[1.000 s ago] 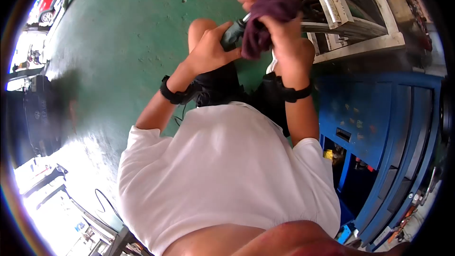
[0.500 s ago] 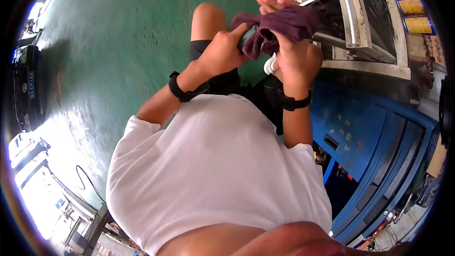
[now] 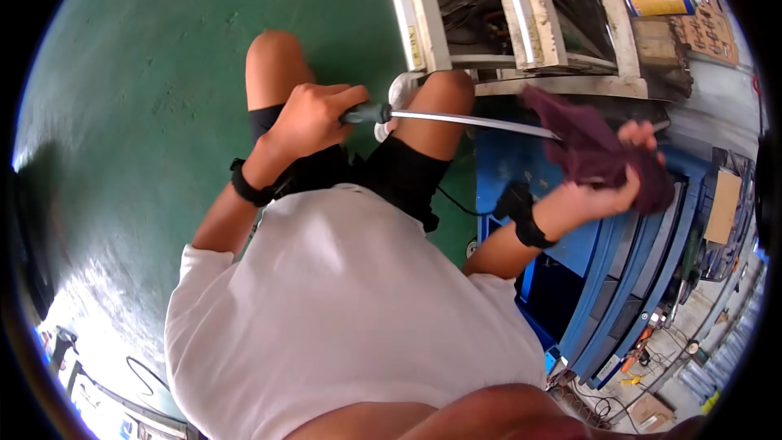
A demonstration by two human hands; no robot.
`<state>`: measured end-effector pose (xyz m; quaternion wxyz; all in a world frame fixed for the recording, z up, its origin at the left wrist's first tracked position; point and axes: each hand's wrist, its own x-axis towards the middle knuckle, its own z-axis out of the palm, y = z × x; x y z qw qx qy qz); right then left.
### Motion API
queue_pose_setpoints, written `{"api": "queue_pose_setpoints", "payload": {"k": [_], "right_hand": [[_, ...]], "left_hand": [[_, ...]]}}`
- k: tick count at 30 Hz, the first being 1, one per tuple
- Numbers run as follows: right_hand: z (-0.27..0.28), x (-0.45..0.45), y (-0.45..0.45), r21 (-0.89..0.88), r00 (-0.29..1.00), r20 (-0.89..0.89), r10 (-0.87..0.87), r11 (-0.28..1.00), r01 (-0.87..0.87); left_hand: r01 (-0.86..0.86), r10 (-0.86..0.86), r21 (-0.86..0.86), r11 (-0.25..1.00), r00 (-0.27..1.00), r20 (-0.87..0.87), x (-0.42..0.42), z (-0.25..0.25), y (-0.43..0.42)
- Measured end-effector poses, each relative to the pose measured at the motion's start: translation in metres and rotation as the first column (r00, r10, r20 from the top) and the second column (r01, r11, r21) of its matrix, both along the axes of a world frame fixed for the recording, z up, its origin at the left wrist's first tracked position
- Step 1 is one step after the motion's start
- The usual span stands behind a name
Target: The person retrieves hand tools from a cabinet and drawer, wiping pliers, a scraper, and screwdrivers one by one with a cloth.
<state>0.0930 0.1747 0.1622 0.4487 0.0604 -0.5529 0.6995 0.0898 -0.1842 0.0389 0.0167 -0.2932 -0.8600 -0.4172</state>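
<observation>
The left hand is gripping the long steel screwdriver by its dark green handle above the right knee, while the right hand's fingers are clutching the dark purple cloth, now shifting outward and baring the shaft

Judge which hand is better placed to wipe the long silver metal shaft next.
Probably the right hand: it holds the crumpled maroon cloth, which overlaps the shaft, while the left hand is closed around the dark green handle.
</observation>
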Motion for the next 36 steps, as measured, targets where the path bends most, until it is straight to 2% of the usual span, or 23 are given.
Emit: {"api": "queue_pose_setpoints", "payload": {"k": [1, 4, 5, 6, 7, 8, 10, 12, 14, 15, 18, 20, 21, 22, 23, 24, 25, 27, 30, 31, 33, 34, 36], "right_hand": [[0.005, 0.007, 0.022, -0.043, 0.996, 0.003, -0.085, 0.995, 0.085], [0.012, 0.024, 0.059, 0.146, 0.996, 0.078, -0.047, 0.989, 0.035], [0.009, 0.022, 0.064, 0.144, 0.996, 0.07, -0.057, 0.988, 0.046], [0.011, 0.019, 0.055, 0.29, 0.953, 0.218, -0.211, 0.946, 0.143], [0.013, 0.016, 0.051, 0.436, 0.867, 0.333, -0.371, 0.876, 0.207], [0.007, 0.009, 0.057, 0.423, 0.875, 0.314, -0.368, 0.88, 0.217], [-0.013, -0.014, 0.074, 0.588, 0.909, 0.219, -0.355, 0.791, 0.167], [-0.018, -0.034, 0.079, 0.515, 0.93, 0.207, -0.303, 0.842, 0.16], [-0.007, -0.049, 0.076, 0.755, 0.891, 0.17, -0.42, 0.636, 0.156], [-0.002, -0.055, 0.073, 0.794, 0.874, 0.152, -0.461, 0.584, 0.17], [0.006, -0.073, 0.07, 0.845, 0.895, 0.182, -0.408, 0.53, 0.07], [0.011, -0.085, 0.064, 0.841, 0.897, 0.244, -0.368, 0.541, -0.007], [0.018, -0.092, 0.058, 0.876, 0.881, 0.314, -0.354, 0.466, -0.125], [0.023, -0.099, 0.054, 0.891, 0.856, 0.383, -0.348, 0.384, -0.242], [0.027, -0.109, 0.052, 0.902, 0.892, 0.37, -0.259, 0.33, -0.278], [0.031, -0.117, 0.049, 0.904, 0.891, 0.365, -0.27, 0.331, -0.27], [0.035, -0.124, 0.046, 0.871, 0.858, 0.454, -0.242, 0.321, -0.371], [0.039, -0.141, 0.048, 0.779, 0.755, 0.619, -0.217, 0.295, -0.553], [0.034, -0.161, 0.049, 0.686, 0.677, 0.722, -0.143, 0.272, -0.675], [0.033, -0.167, 0.053, 0.687, 0.676, 0.722, -0.149, 0.278, -0.672], [0.031, -0.176, 0.058, 0.613, 0.593, 0.79, -0.157, 0.205, -0.763], [0.03, -0.179, 0.059, 0.614, 0.594, 0.789, -0.158, 0.208, -0.761], [0.029, -0.187, 0.057, 0.602, 0.564, 0.787, -0.251, 0.109, -0.791]], "left_hand": [[-0.02, 0.02, -0.01, 1.0, 1.0, 0.023, -0.006, 0.0, -0.001], [-0.083, 0.086, 0.082, 0.993, 0.996, -0.033, -0.027, 0.006, 0.0], [-0.077, 0.085, 0.14, 0.987, 0.995, -0.054, -0.038, 0.011, 0.001], [-0.065, 0.074, 0.138, 0.988, 0.995, -0.06, -0.049, 0.024, 0.003], [-0.057, 0.058, 0.043, 0.997, 0.998, -0.035, -0.061, 0.044, 0.006], [-0.057, 0.055, -0.056, 0.997, 0.998, -0.026, -0.076, 0.062, 0.008], [0.037, -0.044, -0.056, 0.998, 0.991, -0.13, -0.108, 0.087, 0.016], [0.042, -0.109, -0.261, 0.964, 0.962, -0.251, -0.138, 0.106, 0.025], [0.015, -0.118, -0.315, 0.949, 0.943, -0.311, -0.159, 0.127, 0.043], [0.021, -0.114, -0.26, 0.965, 0.931, -0.347, -0.172, 0.128, 0.05], [-0.012, -0.086, -0.283, 0.959, 0.94, -0.332, -0.208, 0.148, 0.072], [-0.02, -0.129, -0.285, 0.958, 0.862, -0.491, -0.234, 0.153, 0.086], [-0.007, -0.13, -0.456, 0.89, 0.954, -0.269, -0.237, 0.183, 0.096], [-0.003, -0.134, -0.455, 0.89, 0.954, -0.269, -0.244, 0.182, 0.105], [0.014, -0.182, -0.471, 0.882, 0.933, -0.312, -0.257, 0.177, 0.113], [0.032, -0.231, -0.488, 0.872, 0.906, -0.355, -0.267, 0.174, 0.123], [0.038, -0.24, -0.484, 0.874, 0.901, -0.361, -0.272, 0.173, 0.134], [0.055, -0.33, -0.647, 0.76, 0.891, -0.312, -0.285, 0.175, 0.155], [0.105, -0.341, -0.625, 0.773, 0.9, -0.271, -0.299, 0.176, 0.185], [0.186, -0.407, -0.553, 0.812, 0.86, -0.309, -0.298, 0.181, 0.183], [0.184, -0.388, -0.547, 0.817, 0.876, -0.285, -0.303, 0.162, 0.205], [0.164, -0.356, -0.54, 0.825, 0.894, -0.273, -0.308, 0.153, 0.215], [0.218, -0.391, -0.523, 0.824, 0.887, -0.246, -0.318, 0.135, 0.231]]}}
